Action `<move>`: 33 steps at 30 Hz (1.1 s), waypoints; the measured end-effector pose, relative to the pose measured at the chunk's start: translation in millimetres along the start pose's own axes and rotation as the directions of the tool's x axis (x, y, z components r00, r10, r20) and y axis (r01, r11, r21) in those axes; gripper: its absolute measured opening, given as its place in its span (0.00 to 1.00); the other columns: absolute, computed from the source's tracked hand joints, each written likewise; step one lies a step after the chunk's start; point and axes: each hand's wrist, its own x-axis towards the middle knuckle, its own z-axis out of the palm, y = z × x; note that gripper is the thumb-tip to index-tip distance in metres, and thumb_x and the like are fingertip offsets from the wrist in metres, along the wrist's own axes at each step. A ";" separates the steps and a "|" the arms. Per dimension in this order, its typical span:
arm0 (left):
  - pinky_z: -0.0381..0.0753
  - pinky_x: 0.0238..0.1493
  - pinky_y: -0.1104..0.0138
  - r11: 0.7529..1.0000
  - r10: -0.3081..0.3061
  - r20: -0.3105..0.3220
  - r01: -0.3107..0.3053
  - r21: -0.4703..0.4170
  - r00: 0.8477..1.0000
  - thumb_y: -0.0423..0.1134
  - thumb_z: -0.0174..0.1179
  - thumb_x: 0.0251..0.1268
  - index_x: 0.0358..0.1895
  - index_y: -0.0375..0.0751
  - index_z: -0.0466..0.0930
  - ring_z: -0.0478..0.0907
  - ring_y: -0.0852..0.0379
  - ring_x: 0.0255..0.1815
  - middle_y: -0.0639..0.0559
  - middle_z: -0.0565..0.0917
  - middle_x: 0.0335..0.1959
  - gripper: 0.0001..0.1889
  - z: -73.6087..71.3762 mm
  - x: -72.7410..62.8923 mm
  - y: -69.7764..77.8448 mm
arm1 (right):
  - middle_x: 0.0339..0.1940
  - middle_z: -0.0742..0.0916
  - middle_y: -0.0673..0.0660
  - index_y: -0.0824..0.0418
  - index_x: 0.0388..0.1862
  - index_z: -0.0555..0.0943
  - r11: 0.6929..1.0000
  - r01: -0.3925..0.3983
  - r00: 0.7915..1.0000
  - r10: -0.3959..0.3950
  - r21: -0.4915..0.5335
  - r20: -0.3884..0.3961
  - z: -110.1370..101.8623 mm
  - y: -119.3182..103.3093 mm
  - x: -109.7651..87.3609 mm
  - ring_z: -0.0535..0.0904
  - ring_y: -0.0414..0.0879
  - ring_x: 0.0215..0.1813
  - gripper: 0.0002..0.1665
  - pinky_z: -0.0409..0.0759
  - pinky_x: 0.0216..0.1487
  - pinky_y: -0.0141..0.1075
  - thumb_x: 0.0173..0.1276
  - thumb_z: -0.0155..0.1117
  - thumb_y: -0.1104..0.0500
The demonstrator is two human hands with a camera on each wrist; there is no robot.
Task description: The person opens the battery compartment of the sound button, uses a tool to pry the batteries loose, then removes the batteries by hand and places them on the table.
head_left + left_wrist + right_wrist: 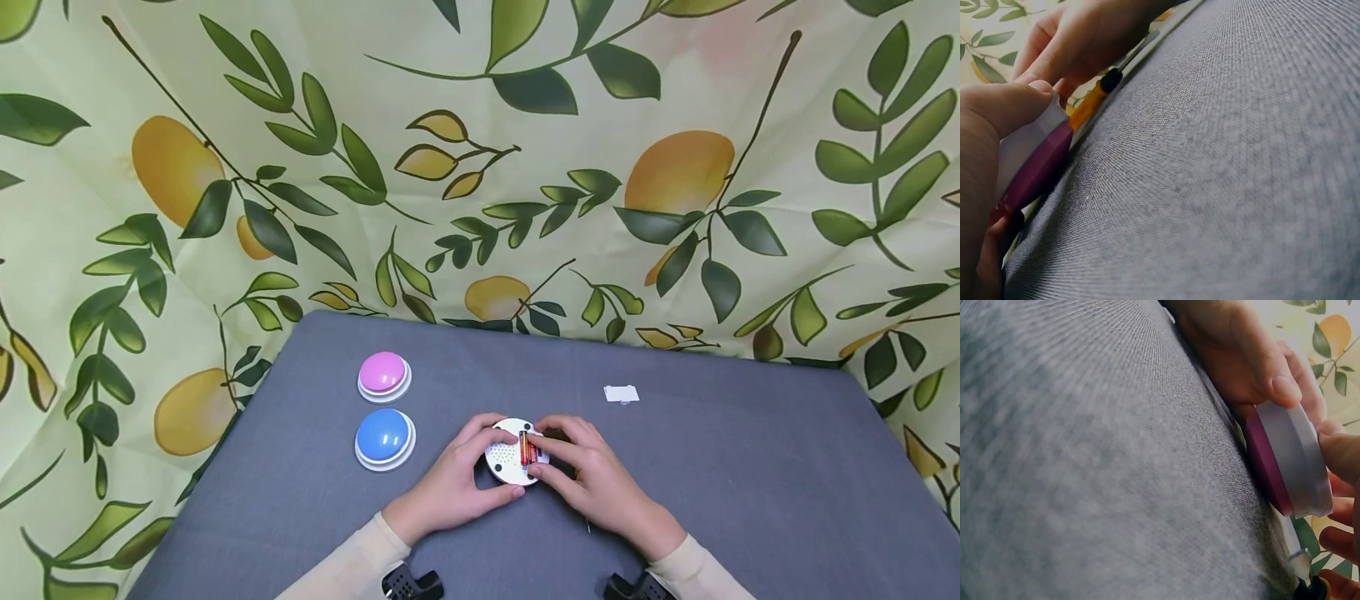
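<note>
Two batteries [524, 451], seemingly, at right fingers [558, 451].

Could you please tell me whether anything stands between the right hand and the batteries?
Nothing visible does: the right hand is right at the batteries, in the upturned button that the left hand holds.

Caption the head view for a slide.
Left hand grips an upturned button, right hand touches its battery; pink button and blue button nearby.
</note>
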 end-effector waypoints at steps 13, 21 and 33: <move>0.72 0.76 0.59 1.000 -0.008 -0.007 0.008 -0.003 1.000 0.44 0.82 0.62 0.64 0.46 0.81 0.74 0.52 0.74 0.52 0.73 0.75 0.29 0.7 -2.0 1.0 | 0.62 0.86 0.54 0.57 0.64 0.90 0.996 0.058 0.998 -0.059 -0.066 -0.014 2.6 1.1 -2.2 0.82 0.51 0.61 0.20 0.78 0.63 0.49 0.80 0.72 0.50; 0.72 0.76 0.59 1.000 -0.012 -0.009 0.012 -0.015 1.000 0.44 0.82 0.63 0.64 0.47 0.81 0.74 0.53 0.74 0.52 0.74 0.74 0.28 0.8 -0.7 1.2 | 0.62 0.87 0.54 0.58 0.62 0.90 0.997 0.046 0.999 -0.047 -0.054 -0.011 2.0 1.4 -0.4 0.81 0.51 0.62 0.19 0.78 0.63 0.47 0.76 0.76 0.53; 0.74 0.74 0.57 0.999 -0.039 -0.076 0.040 0.002 0.996 0.45 0.81 0.64 0.65 0.48 0.82 0.76 0.52 0.72 0.51 0.75 0.74 0.28 2.2 -2.1 1.5 | 0.62 0.89 0.55 0.59 0.64 0.89 0.976 0.213 0.975 -0.216 -0.051 -0.048 1.3 2.0 1.4 0.83 0.53 0.63 0.20 0.74 0.71 0.38 0.86 0.63 0.50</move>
